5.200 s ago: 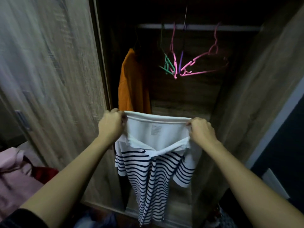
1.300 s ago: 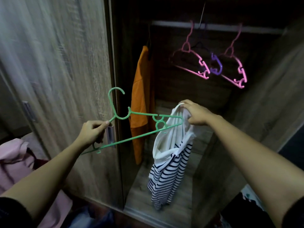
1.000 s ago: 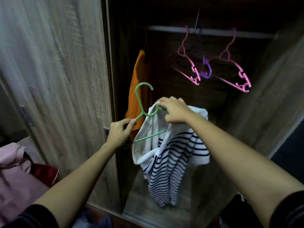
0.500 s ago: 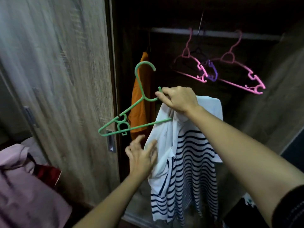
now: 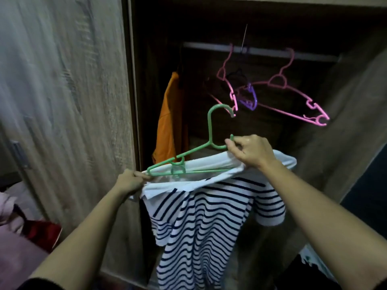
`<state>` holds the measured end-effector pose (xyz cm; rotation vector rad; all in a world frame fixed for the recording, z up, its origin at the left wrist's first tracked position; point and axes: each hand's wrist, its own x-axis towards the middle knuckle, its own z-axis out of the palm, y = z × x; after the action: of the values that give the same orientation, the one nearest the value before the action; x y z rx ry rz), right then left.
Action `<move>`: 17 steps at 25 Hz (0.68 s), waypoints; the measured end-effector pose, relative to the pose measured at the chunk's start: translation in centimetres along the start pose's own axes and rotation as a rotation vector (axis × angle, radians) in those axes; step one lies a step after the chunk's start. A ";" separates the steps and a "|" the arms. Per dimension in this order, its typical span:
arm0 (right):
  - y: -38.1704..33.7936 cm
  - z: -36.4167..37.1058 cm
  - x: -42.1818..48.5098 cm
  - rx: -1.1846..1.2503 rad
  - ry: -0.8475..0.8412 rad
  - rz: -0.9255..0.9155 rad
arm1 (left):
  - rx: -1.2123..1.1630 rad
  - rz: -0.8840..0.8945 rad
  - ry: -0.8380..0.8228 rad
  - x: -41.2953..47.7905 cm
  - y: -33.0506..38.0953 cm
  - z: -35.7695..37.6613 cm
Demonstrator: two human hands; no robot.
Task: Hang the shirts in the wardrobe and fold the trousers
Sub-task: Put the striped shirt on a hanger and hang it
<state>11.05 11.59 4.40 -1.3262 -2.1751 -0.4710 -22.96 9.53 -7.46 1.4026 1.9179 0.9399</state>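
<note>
A white shirt with dark stripes (image 5: 209, 222) hangs in front of the open wardrobe. A green hanger (image 5: 210, 130) sits partly inside its collar, hook pointing up. My right hand (image 5: 251, 152) grips the hanger near its neck together with the white collar. My left hand (image 5: 129, 181) pinches the left end of the collar, beside the hanger's left tip. An orange shirt (image 5: 167, 122) hangs at the left of the wardrobe rail (image 5: 268, 52).
Pink hangers (image 5: 293, 97) and a purple hanger (image 5: 249, 97) hang bare on the rail. The wooden wardrobe door (image 5: 62, 101) stands at the left, the side wall at the right. Pink and red clothes (image 5: 25, 231) lie at the lower left.
My left hand went from open against the shirt to pinching the collar's left end. The collar is now stretched wide and the hanger has tilted down into it.
</note>
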 end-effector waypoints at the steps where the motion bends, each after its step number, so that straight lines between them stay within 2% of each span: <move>1: -0.1 0.3 -0.3 -0.028 -0.033 -0.014 | 0.038 -0.020 0.062 -0.2 1.3 -0.4; 3: -1.1 1.3 -0.8 -0.093 -0.115 -0.049 | 0.155 -0.016 0.217 -1.4 4.2 -0.9; 5: -3.1 2.3 -0.7 -0.092 -0.146 -0.020 | 0.316 0.106 0.389 -3.1 7.0 -0.1; 7: -4.8 2.6 -0.2 0.039 -0.122 0.128 | 0.442 0.467 0.477 -5.0 8.9 1.7; 9: -4.6 2.3 -0.1 0.191 -0.068 0.281 | 0.548 0.900 0.428 -7.1 8.7 3.6; 10: -4.0 2.1 -0.2 0.226 -0.034 0.308 | 0.559 1.024 0.418 -7.6 8.0 3.7; 12: -2.8 1.5 -0.6 0.270 0.011 0.312 | 0.447 1.050 0.509 -7.0 7.5 1.9; 14: -2.6 0.8 -0.5 0.314 0.035 0.275 | 0.433 0.909 0.593 -5.8 7.9 -0.8; 15: -2.9 0.4 -0.3 0.326 0.043 0.262 | 0.486 0.849 0.522 -4.9 8.2 -2.0; 17: -3.3 -0.3 0.3 0.320 0.058 0.230 | 0.510 0.809 0.250 -3.5 8.8 -3.8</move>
<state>8.06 10.12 4.82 -1.3394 -1.9221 -0.0667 -20.06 7.17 2.05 2.5806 1.8417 1.0375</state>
